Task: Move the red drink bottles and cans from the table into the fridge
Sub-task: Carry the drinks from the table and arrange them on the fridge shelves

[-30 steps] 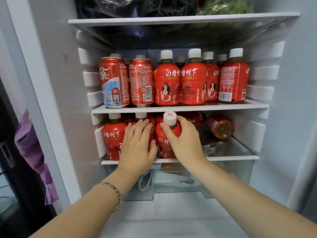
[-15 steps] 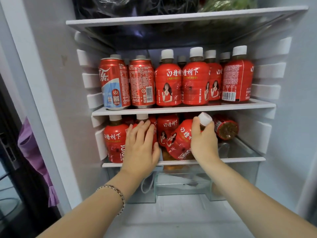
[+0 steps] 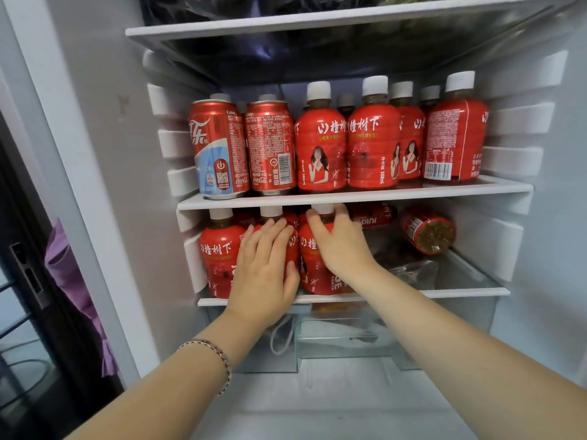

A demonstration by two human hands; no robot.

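Red bottle point(image 3: 313, 271): tilted half a second ago, now upright, centre frame on lower fridge shelf point(image 3: 444, 292). Right grip point(image 3: 341, 246) curled round its neck. Left grip point(image 3: 266, 268) flat, fingers straight, bracing neighbour bottle point(image 3: 271, 211). Placement looks nearly done; release likely next.

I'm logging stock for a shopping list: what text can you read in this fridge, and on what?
"山楂树下": upper-shelf portrait bottle, lower-shelf leftmost bottle.
"350mL": upper-shelf middle bottle.
"Coca-Cola": left can, second can.
"回收我": second can.
Fine print and barcode digits on the rightmost bottle: too small to read.
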